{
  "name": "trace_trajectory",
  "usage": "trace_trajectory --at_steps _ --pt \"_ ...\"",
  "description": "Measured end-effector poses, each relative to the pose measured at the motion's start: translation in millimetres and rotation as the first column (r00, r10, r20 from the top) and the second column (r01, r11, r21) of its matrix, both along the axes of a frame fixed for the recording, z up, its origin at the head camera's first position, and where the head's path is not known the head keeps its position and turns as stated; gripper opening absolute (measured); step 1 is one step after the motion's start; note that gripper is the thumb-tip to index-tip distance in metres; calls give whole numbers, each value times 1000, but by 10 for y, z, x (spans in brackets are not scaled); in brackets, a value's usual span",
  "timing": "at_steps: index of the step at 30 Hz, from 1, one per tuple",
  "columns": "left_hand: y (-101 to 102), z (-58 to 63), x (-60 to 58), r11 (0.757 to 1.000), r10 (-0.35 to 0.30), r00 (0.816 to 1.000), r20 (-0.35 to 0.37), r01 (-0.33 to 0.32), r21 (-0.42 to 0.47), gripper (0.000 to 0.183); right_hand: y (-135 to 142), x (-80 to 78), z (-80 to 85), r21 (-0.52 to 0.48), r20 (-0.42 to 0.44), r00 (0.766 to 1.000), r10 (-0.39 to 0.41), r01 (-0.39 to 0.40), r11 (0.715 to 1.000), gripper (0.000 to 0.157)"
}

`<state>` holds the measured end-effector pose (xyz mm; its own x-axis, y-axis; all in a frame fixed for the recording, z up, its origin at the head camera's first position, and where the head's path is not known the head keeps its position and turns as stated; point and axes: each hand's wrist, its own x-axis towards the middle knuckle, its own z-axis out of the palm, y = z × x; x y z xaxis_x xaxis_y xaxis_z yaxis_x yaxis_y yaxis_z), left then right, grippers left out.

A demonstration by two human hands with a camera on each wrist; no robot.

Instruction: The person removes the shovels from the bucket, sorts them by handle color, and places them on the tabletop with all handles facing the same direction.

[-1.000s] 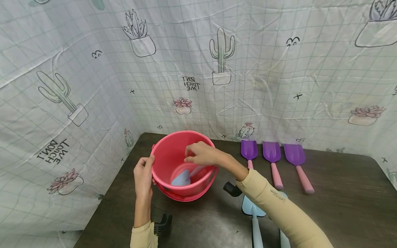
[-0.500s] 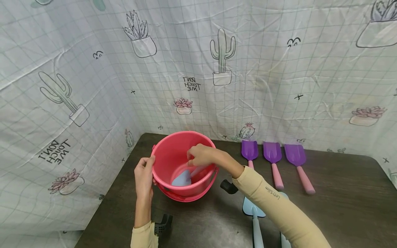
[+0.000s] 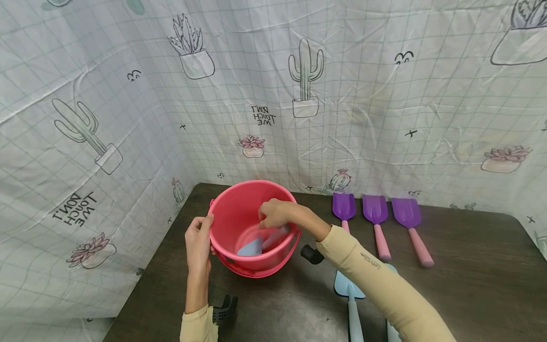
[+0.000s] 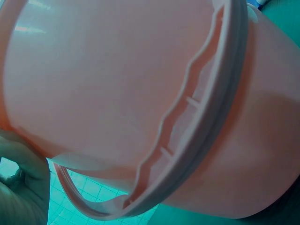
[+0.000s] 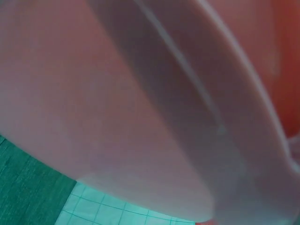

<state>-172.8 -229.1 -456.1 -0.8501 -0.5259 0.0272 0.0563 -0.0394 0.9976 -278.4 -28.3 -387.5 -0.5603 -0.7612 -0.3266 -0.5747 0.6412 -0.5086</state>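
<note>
A red bucket [image 3: 239, 204] stands tilted toward me on the dark table in the head view. My left hand [image 3: 198, 242] grips its left rim, thumb on top; in the left wrist view that hand [image 4: 21, 183] is at the bucket wall beside the handle. Inside lies a small shovel with a light blue blade [image 3: 251, 247] and a pale, blurred handle [image 3: 277, 237]. My right hand [image 3: 275, 213] reaches over the right rim, fingers bent down just above that handle. I cannot tell whether they hold it. The right wrist view shows the bucket's outside [image 5: 93, 103], not the fingers.
Three purple shovels with pink handles, such as the middle one [image 3: 375, 209], lie in a row at the back right. Light blue shovels [image 3: 349, 287] lie nearer, partly under my right sleeve [image 3: 376, 275]. A patterned curtain [image 3: 363, 118] stands behind the table.
My right hand has come slightly down and its fingers have drawn together. The shovel in the bucket has shifted a little and its handle is blurred. The left hand stays put.
</note>
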Motion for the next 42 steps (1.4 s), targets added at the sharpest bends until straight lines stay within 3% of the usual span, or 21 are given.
trace_trajectory --at_steps 6,10,13,17,23,29,32,42 --pt "1 5 7 1000 1 1000 5 -1 -3 25 -26 -23 8 70 105 994 16 -23 997 15" --pt "2 4 2 1000 -2 1000 -2 3 1 27 -35 -28 -18 98 129 991 22 -35 995 30" --pt "7 7 3 1000 -2 1000 -4 2 -4 27 -37 -34 -41 109 122 990 69 -83 991 38" --pt "9 5 1 1000 4 1000 -8 -4 -4 27 -33 -43 -52 84 172 978 121 -137 987 43" --pt "5 3 0 1000 6 1000 -4 -6 0 27 -30 -51 -64 5 320 941 113 -120 993 47" --pt "5 6 3 1000 7 1000 0 -7 2 28 -42 -80 -81 -13 337 915 220 -230 973 21" --pt "5 9 7 1000 5 1000 0 -5 4 28 -46 -74 -85 -25 363 902 233 -240 970 8" --pt "5 16 15 1000 2 1000 -6 -1 4 28 -70 -83 -106 -18 418 880 224 -239 971 24"
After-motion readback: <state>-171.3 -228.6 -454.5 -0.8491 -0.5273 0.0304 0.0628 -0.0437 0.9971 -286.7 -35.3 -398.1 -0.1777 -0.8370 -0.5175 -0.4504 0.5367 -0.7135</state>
